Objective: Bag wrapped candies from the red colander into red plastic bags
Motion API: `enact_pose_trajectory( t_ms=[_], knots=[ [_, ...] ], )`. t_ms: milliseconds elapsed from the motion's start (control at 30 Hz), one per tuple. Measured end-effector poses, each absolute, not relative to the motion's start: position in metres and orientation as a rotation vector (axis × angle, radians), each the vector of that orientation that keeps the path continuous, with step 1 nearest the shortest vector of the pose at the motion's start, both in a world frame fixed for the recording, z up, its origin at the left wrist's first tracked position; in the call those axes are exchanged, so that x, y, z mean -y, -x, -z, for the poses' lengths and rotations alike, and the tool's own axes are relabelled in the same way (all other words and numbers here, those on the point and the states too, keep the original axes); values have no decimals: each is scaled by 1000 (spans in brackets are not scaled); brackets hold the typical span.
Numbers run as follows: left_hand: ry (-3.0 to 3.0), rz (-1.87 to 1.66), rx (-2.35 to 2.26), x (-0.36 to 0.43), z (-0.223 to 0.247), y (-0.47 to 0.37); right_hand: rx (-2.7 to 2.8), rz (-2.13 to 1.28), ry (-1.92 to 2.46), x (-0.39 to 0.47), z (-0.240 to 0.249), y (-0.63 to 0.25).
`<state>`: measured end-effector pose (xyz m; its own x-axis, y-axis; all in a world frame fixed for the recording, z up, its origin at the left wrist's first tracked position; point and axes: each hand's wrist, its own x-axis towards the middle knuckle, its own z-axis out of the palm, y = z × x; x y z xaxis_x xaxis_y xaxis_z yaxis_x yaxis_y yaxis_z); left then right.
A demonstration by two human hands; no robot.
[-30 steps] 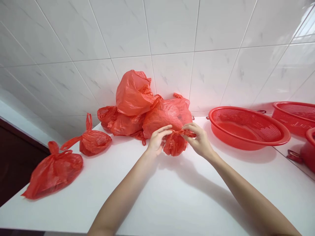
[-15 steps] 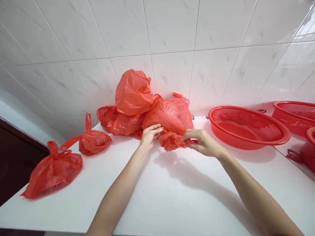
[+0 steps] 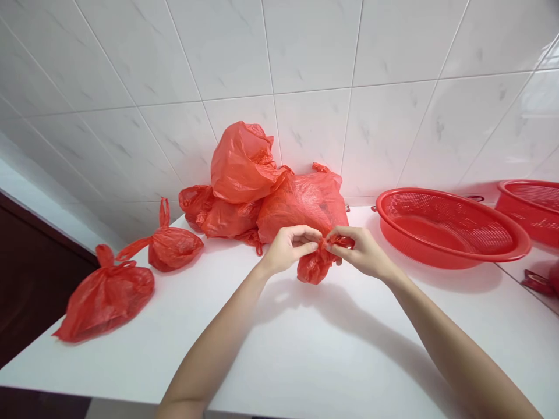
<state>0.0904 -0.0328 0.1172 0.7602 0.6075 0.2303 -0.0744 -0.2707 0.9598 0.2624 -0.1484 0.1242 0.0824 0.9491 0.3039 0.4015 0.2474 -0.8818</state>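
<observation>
Change: half a second ago the small red bag (image 3: pixel 313 267) lay low on the surface with the left hand (image 3: pixel 286 250) behind it and the right hand (image 3: pixel 360 253) beside it; now both hands meet at its top and the bag hangs lifted between them, much as it did a second ago.
Left fingers: pinched together on the bag's twisted top, thumb against forefinger.
Right fingers: closed on the same twisted top from the other side, nearly touching the left fingers.
Bag position: in front of the pile of red bags (image 3: pixel 266 192), just above the white surface (image 3: pixel 305 361), its shadow falling on the surface below.
Surface: smooth and white, running left to right along the wall; a dark drop shows past its left edge.
Room: white marbled wall tiles (image 3: pixel 305 58) rise straight behind the surface.
Left side: two knotted red bags lie apart from the pile, the nearer bag (image 3: pixel 107 297) by the left edge and a smaller knotted bag (image 3: pixel 174 247) behind it.
Right side: a red mesh basket (image 3: pixel 449 230) sits near the right hand, and a second red basket (image 3: pixel 530 206) stands beyond it at the picture's edge.
Bag axis: long axis close to upright, gathered neck up in the fingers, rounded bottom pointing down and a little to the left.
</observation>
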Motion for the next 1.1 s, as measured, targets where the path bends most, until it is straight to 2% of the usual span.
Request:
enact_pose_trajectory(
  t_ms=[167,367,433,567,700,833,933,1033,1100],
  knots=[
    [-1804,-638,-412,45,-121,-90,1312,-881,1171,146,-119,-253],
    [-1804,-513,-415,53,-130,-85,1313,-764,1215,147,-118,-244],
    [-1817,-548,-462,55,-132,-81,1328,-822,1163,149,-119,-242],
    [-1866,-849,-704,49,-148,-47,1361,-1002,1035,158,-125,-248],
    [-1764,-1383,-1167,36,-182,24,1396,-902,1152,168,-125,-264],
    [-1663,-1562,-1613,19,-199,95,1388,-876,1269,176,-115,-281],
    [-1746,-1525,-2005,7,-187,132,1376,-900,1350,183,-104,-289],
    [-1792,-1534,-2094,2,-159,153,1345,-920,1409,191,-90,-294],
    [-1828,-1625,-1998,1,-139,154,1306,-949,1440,196,-75,-294]
  ],
)
